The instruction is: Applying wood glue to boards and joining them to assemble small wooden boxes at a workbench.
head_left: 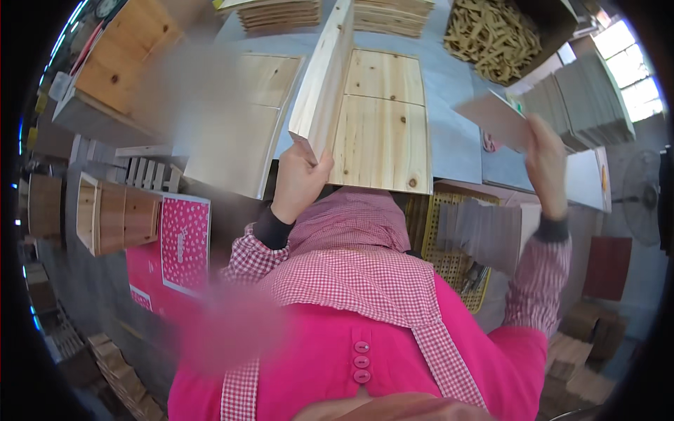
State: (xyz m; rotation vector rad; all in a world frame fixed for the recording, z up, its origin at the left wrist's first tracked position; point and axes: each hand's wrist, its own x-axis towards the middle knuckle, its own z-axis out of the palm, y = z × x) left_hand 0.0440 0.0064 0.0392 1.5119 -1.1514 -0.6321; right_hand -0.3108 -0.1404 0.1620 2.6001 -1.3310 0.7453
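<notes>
My left hand (pixel 298 181) is closed around the near end of a pale wooden board (pixel 323 84), which stands on its edge and stretches away across the table. To its right a knotty wooden panel (pixel 382 137) lies flat, with a line across it. Another flat wooden panel (pixel 263 133) lies to the left, partly smeared by a blurred patch. My right hand (pixel 547 158) is raised over the right side of the table. Its fingers grip a thin, flat tan sheet (pixel 495 118), whose material I cannot tell.
Wooden slats (pixel 281 15) are stacked at the far edge. A box of small tan pieces (pixel 491 38) stands far right, near stacked grey panels (pixel 576 98). A yellow crate (pixel 456 245) sits below the table's front edge. A wooden box (pixel 119 214) and a pink carton (pixel 184 242) are at left.
</notes>
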